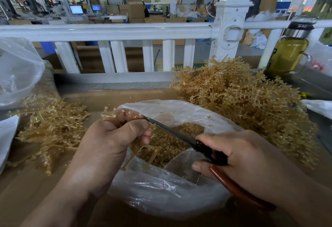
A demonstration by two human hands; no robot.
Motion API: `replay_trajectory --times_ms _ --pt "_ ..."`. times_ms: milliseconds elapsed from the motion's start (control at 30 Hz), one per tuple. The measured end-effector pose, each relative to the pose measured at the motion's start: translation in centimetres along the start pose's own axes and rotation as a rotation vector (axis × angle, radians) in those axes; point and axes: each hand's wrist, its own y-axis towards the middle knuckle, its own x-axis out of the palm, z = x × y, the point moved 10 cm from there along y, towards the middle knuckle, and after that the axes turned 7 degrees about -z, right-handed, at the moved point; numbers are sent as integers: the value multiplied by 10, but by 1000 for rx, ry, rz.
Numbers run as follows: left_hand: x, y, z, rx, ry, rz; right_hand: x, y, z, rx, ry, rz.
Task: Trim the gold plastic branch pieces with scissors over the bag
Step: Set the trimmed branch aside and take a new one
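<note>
Left hand (115,137) curled tight round a bundle of gold branch pieces (143,153), held above the open mouth of the bag (161,191); beaded tips project beyond the knuckles, stems hang toward the bag; right hand (239,153) grips the scissors (179,135) by the handles; blades run diagonally up-left, apparently nearly closed, tip meeting the bundle just past the left fingers; a loose pile (242,101) lies to the right
</note>
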Motion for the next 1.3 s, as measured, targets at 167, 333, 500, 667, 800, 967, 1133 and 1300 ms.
replay_trajectory --times_ms 167,333,500,667,800,967,1133,1300 --pt "0 1 -3 -19 -11 2 0 0 1 2 7 1" --pt "-3 0 -6 -38 -22 10 3 0 2 10 6 -1" --pt "-1 1 -6 -45 -24 0 5 1 7 25 45 -17" --pt "2 3 -5 -26 -182 -34 7 1 7 19 70 -1" --pt "11 2 -3 -35 -146 -123 6 1 7 2 74 -14" --pt "10 2 -2 -29 -115 -143 3 -1 7 -9 57 -27" --pt "7 2 -1 -18 -73 -107 1 -4 10 0 22 -4" --pt "7 3 0 -7 -47 -122 2 -3 10 -4 -6 -8"
